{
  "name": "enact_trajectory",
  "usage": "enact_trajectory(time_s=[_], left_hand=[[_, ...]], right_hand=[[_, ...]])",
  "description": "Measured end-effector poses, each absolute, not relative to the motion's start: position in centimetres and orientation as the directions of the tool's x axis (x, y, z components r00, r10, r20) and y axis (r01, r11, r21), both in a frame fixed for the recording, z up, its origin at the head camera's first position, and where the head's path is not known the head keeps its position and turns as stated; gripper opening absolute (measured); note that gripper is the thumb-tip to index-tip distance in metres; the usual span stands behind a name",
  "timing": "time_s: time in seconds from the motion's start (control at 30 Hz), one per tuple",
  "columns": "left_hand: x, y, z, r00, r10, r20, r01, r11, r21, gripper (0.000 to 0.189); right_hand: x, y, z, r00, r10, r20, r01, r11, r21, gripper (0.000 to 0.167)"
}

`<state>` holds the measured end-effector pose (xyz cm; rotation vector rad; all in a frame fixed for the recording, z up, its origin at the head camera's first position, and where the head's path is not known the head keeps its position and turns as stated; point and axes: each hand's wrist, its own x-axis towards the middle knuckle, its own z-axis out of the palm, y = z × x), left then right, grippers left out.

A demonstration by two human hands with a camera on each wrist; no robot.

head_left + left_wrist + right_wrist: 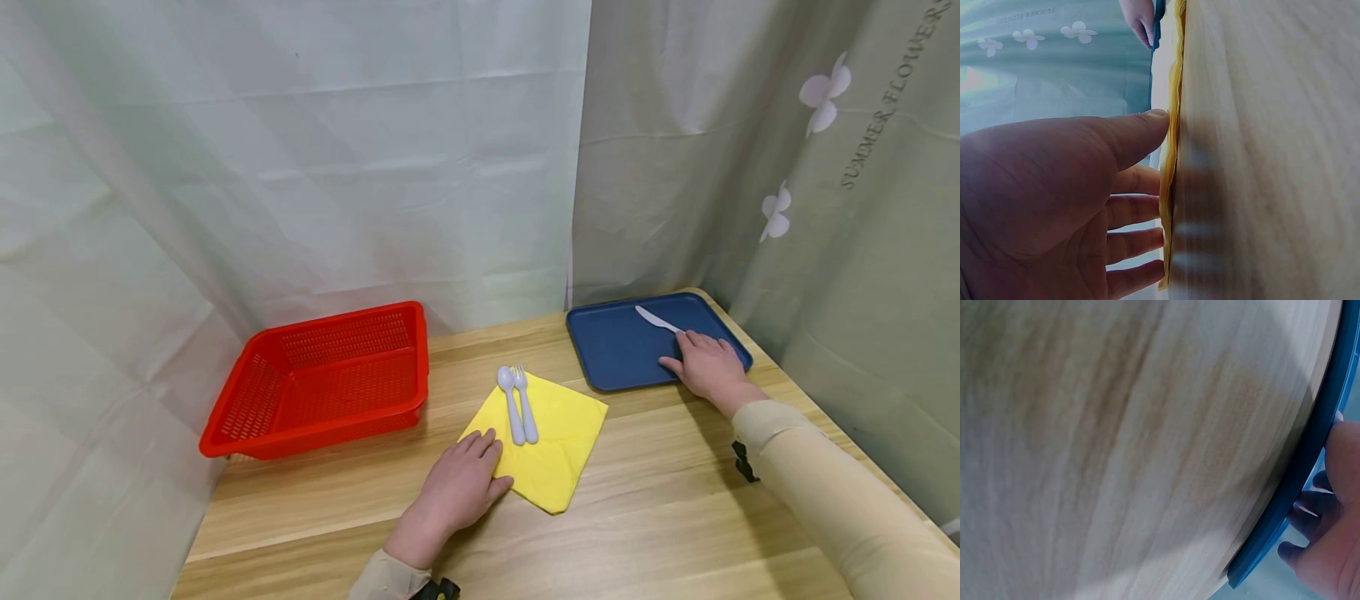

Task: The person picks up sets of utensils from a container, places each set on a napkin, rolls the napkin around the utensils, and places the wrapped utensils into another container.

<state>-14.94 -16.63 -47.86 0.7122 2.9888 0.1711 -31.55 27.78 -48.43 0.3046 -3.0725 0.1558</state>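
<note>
A folded yellow napkin (562, 442) lies on the table, with a light purple spoon (512, 404) and fork (527, 404) side by side on it. My left hand (459, 481) rests its extended fingertips and thumb on the napkin's left edge; the left wrist view shows them along the thin yellow napkin (1169, 187). At the far right, my right hand (708, 362) reaches over a blue tray (618, 350). Its fingers cover the handle end of a light purple knife (656, 320) lying there, thumb spread apart from it. In the right wrist view the tray's rim (1310, 444) partly hides the fingers.
A red perforated plastic basket (348, 383) stands at the left back of the wooden table (622, 517). Pale curtains (390, 183) hang close behind the table and along both sides. The tray sits near the table's right back corner.
</note>
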Motion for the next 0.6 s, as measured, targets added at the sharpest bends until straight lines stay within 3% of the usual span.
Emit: enact_trajectory(time_s=[0.6], left_hand=[[-15.07,-16.67,-48.14,-0.891,0.453,-0.034,0.447,0.887,0.117,0.060]], right_hand=[[-31.62,27.74,-48.34,-0.968,-0.216,0.130,-0.223,0.974,-0.041,0.056]])
